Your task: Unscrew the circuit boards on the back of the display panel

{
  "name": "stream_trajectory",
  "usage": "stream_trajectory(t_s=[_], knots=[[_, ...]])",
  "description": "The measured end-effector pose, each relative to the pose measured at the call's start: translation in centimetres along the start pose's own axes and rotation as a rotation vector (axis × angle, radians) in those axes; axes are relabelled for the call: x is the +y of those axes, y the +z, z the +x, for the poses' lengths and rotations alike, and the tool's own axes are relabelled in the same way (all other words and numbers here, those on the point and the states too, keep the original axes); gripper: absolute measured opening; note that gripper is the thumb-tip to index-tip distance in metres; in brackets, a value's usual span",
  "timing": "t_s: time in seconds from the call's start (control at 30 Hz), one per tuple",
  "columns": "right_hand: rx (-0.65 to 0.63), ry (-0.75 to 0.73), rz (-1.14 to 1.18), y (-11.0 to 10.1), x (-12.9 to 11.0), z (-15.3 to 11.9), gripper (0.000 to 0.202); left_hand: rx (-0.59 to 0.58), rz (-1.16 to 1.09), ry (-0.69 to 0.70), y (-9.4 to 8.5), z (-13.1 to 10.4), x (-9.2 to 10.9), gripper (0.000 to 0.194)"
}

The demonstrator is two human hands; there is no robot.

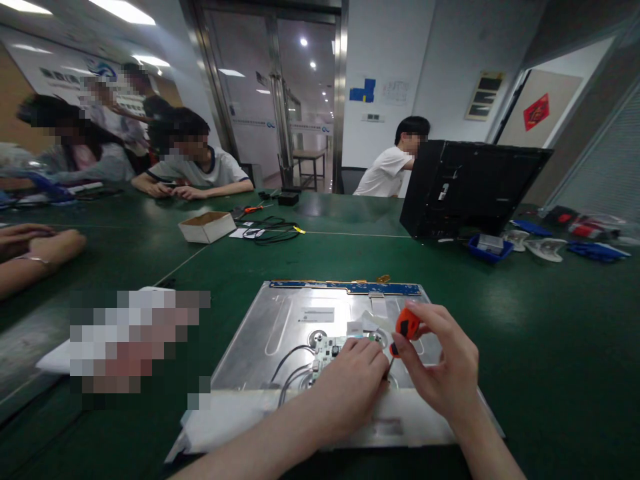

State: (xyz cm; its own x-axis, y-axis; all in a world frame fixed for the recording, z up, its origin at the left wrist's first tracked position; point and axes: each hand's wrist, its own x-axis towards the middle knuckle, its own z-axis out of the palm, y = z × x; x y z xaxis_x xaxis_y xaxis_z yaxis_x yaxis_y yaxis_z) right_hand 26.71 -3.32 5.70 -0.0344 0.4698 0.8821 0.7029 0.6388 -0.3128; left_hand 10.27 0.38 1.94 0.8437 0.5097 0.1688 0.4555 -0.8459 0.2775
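A flat silvery display panel lies face down before me, with a blue circuit strip along its far edge. On its middle sits a small green-and-white circuit board, with dark cables running from its left side. My left hand rests over the board, fingers bent together and their tips hidden. My right hand grips an orange-and-black screwdriver by the handle between thumb and fingers. Its thin shaft slants down beside my left fingers. The tip's exact contact point is hidden.
At back right stands a large black monitor, near a blue tray. A white open box and black cable lie ahead. Another person's hands rest at left, and several people sit or stand beyond.
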Motion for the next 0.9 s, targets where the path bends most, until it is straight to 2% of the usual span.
stream_trajectory(t_s=[0.27,0.6,0.9], knots=[[0.005,-0.019,-0.008,-0.02,0.07,-0.01,0.043,0.015,-0.005,0.005,0.43,-0.01,-0.26,0.017],[-0.037,0.012,0.001,-0.16,-0.24,0.03,0.050,-0.003,-0.048,0.015,-0.12,-0.08,-0.26,0.015],[-0.001,0.004,-0.018,-0.01,0.04,-0.17,0.043,0.014,-0.009,0.013,0.26,-0.05,-0.20,0.020]])
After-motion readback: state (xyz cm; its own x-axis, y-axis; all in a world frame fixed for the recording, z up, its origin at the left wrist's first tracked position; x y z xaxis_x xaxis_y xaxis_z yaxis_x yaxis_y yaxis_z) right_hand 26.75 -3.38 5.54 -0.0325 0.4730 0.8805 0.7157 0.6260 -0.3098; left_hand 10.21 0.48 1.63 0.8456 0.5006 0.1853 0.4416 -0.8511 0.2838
